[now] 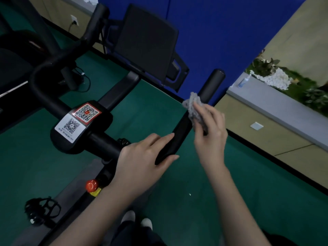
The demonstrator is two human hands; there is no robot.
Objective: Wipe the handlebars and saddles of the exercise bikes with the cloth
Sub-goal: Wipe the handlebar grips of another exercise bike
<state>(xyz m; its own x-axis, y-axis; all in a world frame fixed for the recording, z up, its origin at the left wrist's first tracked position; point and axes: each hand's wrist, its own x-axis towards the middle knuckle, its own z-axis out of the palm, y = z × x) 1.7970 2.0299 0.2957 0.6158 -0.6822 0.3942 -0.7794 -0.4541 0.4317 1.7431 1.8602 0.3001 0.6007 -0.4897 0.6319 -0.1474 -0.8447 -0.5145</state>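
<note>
The head-worn wide-angle camera looks forward and steeply down from just above the black foam-covered exercise-bike handlebar (182, 132), near enough that the bar crosses the middle of the frame. The view is rolled, so the dark green floor (150, 107) and the blue wall panel (230, 32) meet along a slanted line. Both bare forearms (236, 201) enter from the bottom edge, the person's pale shoes (128, 217) sit almost beneath the lens, and the crumpled grey cloth (194, 109) lies just right of centre.
</note>
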